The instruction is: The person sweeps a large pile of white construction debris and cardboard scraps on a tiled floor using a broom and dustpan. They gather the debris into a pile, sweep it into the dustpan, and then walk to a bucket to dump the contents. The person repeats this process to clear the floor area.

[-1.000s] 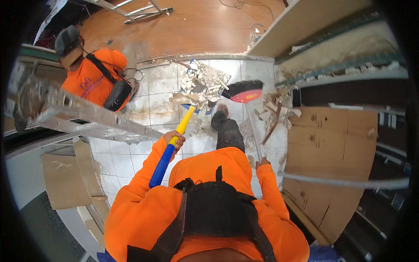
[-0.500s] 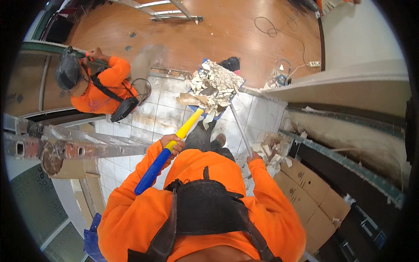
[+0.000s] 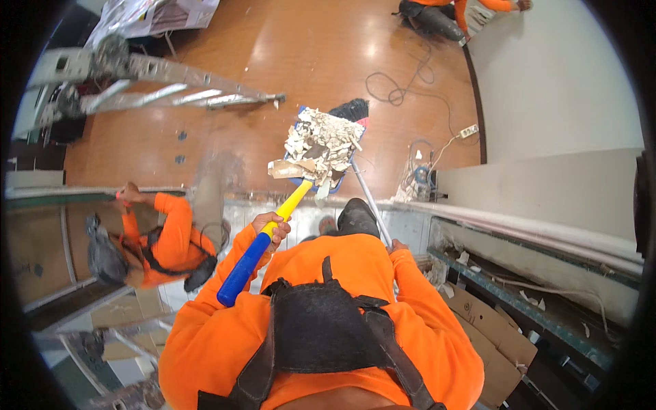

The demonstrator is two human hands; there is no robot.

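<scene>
My left hand (image 3: 272, 227) is wrapped round the thick yellow-and-blue handle of a dustpan (image 3: 244, 270). Its blue pan is ahead of me, heaped with broken white and grey rubble (image 3: 321, 142), and a brown flat scrap pokes out at the left side. In my right hand (image 3: 398, 247) is the pale stick of a broom (image 3: 370, 198), slanting forward along the pan's right side. The black bristles (image 3: 350, 109) with a red edge show beyond the heap. Whether the pan rests on the floor or hangs above it, I cannot tell.
A co-worker in orange (image 3: 167, 239) crouches at the left; another (image 3: 437, 17) is at the far right wall. One ladder (image 3: 184, 85) stands far left, another lower left. A cable (image 3: 410, 78) runs to a power strip (image 3: 469, 131). Cardboard (image 3: 488, 335) lies at lower right.
I have moved forward from the white tiles toward the brown floor, with the loaded dustpan and broom still in my hands. The near co-worker now appears lower in view.
</scene>
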